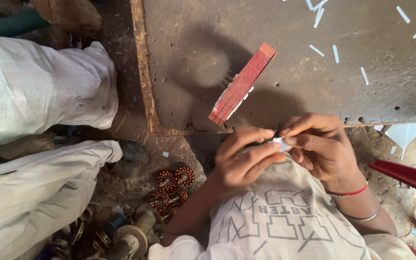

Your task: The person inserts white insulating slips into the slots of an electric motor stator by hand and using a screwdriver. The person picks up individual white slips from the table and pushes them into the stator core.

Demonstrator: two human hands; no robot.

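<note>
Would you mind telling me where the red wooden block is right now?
In the head view, the red wooden block lies tilted on the grey worn worktable near its front edge, just above the left hand, with small white paper strips scattered to its right.

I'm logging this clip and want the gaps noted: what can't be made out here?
- Small white piece, head view: mostly covered by the fingers of the left hand and right hand; its shape is unclear.
- White strips under the red block: hidden by the block.
- Metal parts at the bottom edge: cut off, dim.
- Red chair: cut by the right edge.
</note>
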